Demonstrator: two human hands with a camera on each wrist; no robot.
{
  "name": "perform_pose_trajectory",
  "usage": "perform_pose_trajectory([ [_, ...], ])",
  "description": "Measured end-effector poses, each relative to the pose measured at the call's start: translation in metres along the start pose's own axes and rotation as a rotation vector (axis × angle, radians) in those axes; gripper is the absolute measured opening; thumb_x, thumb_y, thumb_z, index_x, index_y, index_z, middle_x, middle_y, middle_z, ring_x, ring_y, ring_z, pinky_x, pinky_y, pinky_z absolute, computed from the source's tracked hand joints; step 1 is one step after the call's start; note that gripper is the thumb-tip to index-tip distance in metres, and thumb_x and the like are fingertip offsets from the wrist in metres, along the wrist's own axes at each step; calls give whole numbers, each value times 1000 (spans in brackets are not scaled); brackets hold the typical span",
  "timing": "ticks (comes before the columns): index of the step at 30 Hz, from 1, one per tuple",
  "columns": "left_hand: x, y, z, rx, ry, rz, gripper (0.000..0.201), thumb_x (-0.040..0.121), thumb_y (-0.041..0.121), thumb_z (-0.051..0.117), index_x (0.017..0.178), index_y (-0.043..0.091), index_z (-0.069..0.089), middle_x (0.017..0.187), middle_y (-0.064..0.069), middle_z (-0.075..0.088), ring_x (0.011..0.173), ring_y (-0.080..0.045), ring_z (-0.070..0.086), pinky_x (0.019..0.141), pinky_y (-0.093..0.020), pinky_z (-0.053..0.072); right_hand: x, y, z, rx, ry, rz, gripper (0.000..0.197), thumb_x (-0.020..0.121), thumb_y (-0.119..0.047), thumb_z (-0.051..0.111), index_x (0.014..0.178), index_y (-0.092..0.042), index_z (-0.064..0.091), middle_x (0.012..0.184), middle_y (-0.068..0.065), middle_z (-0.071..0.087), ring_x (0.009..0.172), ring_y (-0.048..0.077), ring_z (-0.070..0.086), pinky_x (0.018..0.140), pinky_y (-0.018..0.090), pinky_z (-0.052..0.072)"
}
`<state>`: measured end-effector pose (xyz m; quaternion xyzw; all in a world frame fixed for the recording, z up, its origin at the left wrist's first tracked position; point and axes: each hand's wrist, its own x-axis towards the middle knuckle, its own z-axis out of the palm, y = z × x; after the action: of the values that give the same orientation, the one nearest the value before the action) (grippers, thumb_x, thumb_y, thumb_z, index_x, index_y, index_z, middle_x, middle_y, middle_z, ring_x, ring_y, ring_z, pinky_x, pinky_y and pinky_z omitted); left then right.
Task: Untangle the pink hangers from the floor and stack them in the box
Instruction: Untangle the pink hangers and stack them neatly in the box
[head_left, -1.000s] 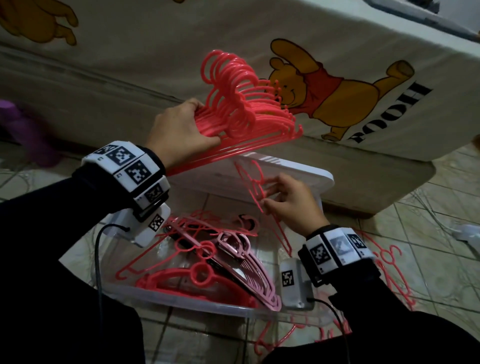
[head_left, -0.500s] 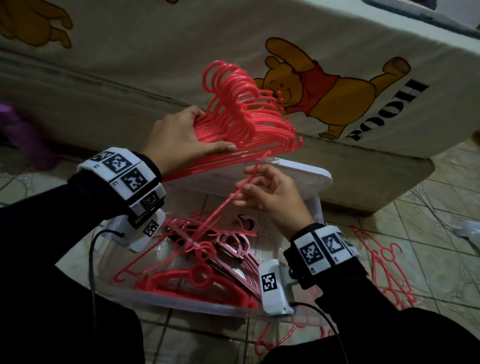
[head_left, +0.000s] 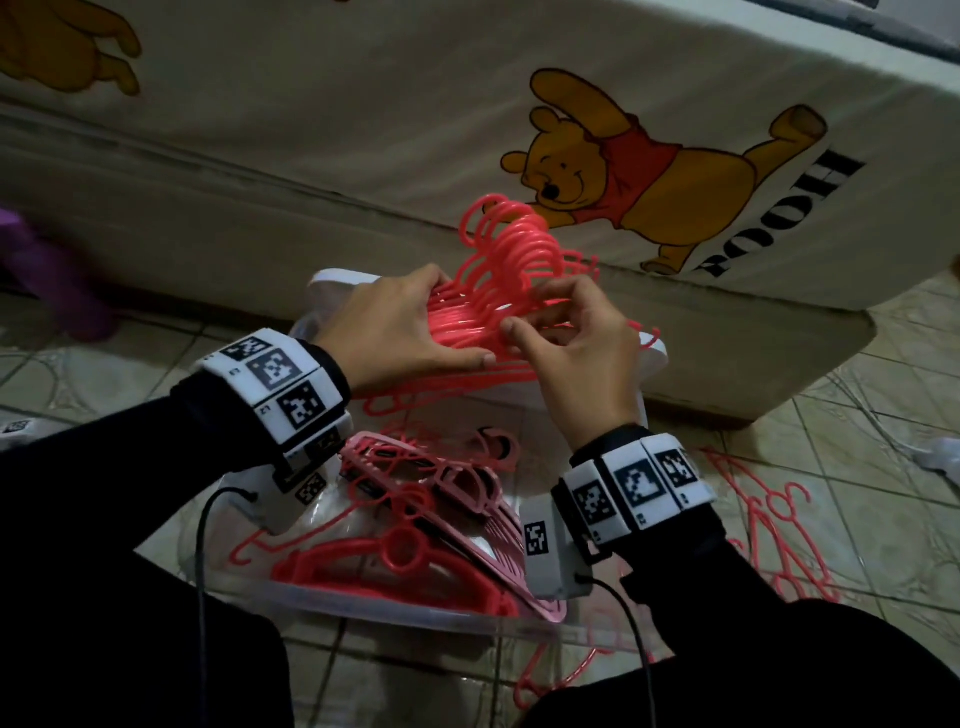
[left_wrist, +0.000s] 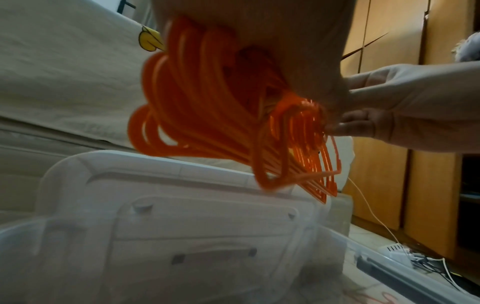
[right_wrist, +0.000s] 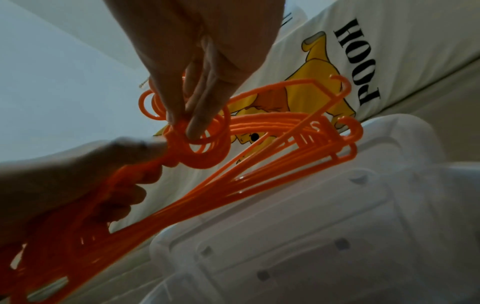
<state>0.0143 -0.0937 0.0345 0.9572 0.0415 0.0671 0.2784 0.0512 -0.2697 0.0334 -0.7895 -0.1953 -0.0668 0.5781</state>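
We are pinching the hanger rings (right_wrist: 205, 142) with our right hand (right_wrist: 205, 67) while our left hand (right_wrist: 78, 176) is gripping the bundle's arms.

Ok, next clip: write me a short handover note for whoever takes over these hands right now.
Left hand grips the bundle of pink hangers above the box.
Right hand pinches the bundle's rings, lining one hanger in.
Done: several hangers already lie in the box.
Left: lower the bundle into the box, then collect the loose hangers on the floor to the right and those by the near edge.
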Motion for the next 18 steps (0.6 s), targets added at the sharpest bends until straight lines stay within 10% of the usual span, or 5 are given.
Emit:
perform_pose_trajectory([
  [4,1,-3,1,24,-27,-20,51,72,34,70,116,20,49,100,-4,67,90,-26,63,80,-35,48,0,-1,6,55,23,-31,32,75,-10,78,87,-25,53,71,3,64,68,21,69,67,43,58],
  [9,3,-6,-8,112,-11,-33,62,64,38,48,123,20,46,106,-8,66,98,-34,60,84,-36,44,6,16,-4,-129,2,-189,23,82,-13,69,81,-17,47,67,-12,52,60,1,52,58,17,45],
  [18,10,-9,-23,84,98,-92,55,64,30,61,118,26,49,107,-11,68,97,-38,62,84,-40,49,-34,91,43,-824,-1017,85,14,84,-24,63,93,-17,71,95,10,70,91,28,64,77,31,49],
])
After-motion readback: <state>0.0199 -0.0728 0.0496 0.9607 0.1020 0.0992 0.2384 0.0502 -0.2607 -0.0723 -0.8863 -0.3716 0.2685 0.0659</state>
